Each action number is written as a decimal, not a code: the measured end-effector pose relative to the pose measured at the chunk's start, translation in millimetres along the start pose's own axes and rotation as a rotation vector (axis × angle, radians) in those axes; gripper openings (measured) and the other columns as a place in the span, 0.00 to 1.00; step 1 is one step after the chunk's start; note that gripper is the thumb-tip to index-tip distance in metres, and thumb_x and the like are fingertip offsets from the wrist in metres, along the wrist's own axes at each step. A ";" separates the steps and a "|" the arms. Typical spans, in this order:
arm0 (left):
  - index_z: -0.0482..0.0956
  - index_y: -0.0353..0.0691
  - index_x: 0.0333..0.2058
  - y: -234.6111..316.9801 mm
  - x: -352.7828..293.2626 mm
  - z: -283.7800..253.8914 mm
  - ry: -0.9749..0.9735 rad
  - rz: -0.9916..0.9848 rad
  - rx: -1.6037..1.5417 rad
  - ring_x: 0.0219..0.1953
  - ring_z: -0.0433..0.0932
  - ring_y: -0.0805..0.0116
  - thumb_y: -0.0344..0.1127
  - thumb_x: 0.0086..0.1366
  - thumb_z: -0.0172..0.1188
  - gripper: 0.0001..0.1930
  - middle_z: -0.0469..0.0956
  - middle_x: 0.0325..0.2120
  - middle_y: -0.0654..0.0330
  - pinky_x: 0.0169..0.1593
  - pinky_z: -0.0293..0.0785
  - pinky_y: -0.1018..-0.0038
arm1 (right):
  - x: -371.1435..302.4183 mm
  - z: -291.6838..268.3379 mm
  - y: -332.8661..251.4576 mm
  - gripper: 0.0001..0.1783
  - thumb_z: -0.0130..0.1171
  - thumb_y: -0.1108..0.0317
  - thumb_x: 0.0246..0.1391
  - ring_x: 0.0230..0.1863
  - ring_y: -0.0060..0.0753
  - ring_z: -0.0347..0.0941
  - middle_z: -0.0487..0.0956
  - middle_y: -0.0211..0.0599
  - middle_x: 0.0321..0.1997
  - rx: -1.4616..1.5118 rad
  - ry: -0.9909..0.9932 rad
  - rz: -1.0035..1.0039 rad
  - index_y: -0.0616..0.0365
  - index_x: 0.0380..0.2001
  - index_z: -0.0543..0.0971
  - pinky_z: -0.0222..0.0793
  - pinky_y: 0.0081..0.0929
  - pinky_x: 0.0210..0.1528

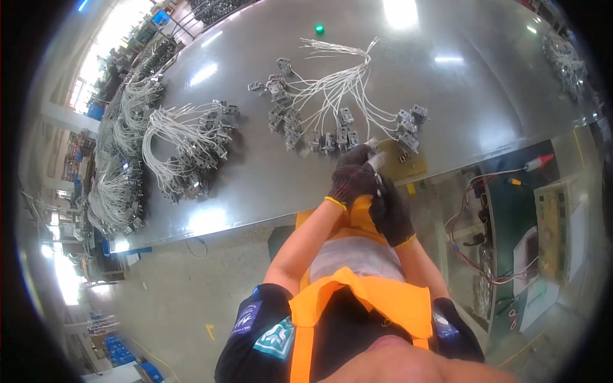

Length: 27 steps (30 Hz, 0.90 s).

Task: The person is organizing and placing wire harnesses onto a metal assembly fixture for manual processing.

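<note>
Both forearms rise from the lower edge and angle inward, the elbows bent, so the hands meet over the near edge of the smooth grey metal desk (255, 185). The left hand (353, 177), in a dark knitted glove with a yellow cuff, leans to the right, its fingers closed on a small, blurred, pale-grey piece (377, 161). The right hand (391, 209), gloved alike, sits just below and beside it, fingers bent toward that piece; whether they grip anything I cannot tell. The piece is near a flat brownish-yellow plate (412, 167), below a fan of white wires with grey metal blocks (332, 96).
</note>
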State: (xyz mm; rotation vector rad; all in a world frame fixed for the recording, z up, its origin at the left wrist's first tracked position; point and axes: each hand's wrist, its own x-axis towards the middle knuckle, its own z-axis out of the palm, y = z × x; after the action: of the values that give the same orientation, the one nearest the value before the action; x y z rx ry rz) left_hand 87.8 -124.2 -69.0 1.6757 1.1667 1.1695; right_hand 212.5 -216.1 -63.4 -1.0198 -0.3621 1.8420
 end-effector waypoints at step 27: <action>0.77 0.35 0.36 15.8 106.7 -42.1 -0.055 -0.055 0.962 0.39 0.80 0.45 0.47 0.58 0.56 0.18 0.81 0.33 0.45 0.45 0.76 0.56 | 72.6 47.9 -17.2 0.11 0.58 0.66 0.59 0.60 0.56 0.69 0.76 0.54 0.55 -1.089 -0.135 -0.912 0.55 0.44 0.81 0.66 0.43 0.59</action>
State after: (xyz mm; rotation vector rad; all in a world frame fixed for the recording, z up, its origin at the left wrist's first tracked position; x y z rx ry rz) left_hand 68.5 -23.3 -15.6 2.3005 1.8920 0.5056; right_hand 172.2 -137.2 -59.1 -1.1014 -1.7084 0.7903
